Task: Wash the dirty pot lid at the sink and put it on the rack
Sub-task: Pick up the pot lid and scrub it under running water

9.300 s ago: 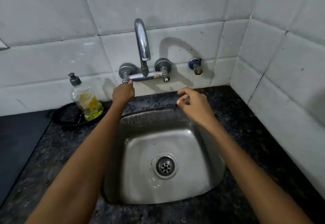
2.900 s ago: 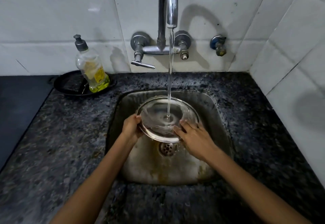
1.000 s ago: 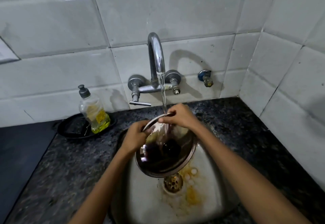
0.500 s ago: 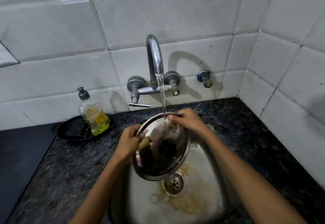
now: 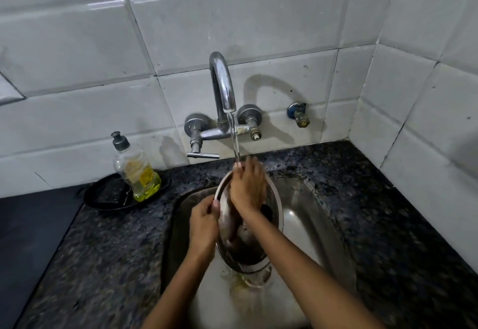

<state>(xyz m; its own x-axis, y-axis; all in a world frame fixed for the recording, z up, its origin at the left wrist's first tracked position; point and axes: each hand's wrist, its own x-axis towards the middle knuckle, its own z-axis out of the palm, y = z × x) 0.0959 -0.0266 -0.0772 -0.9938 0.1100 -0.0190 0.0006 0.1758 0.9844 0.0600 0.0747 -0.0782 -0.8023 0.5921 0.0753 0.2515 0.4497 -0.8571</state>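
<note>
The round steel pot lid stands tilted, almost on edge, over the steel sink, its black knob facing right. My left hand grips its left rim. My right hand lies flat across the lid's upper face, fingers up at the top rim under the running water from the tap. Yellowish residue sits near the drain below the lid. No rack is in view.
A dish soap bottle with yellow liquid stands on a black tray left of the sink. Dark speckled granite counter surrounds the sink; white tiled walls stand behind and to the right. A small valve sticks out of the wall.
The lid has tipped more upright and turned. My right hand has slid from the top rim onto the lid's face. Water keeps running and the residue has washed toward the drain.
</note>
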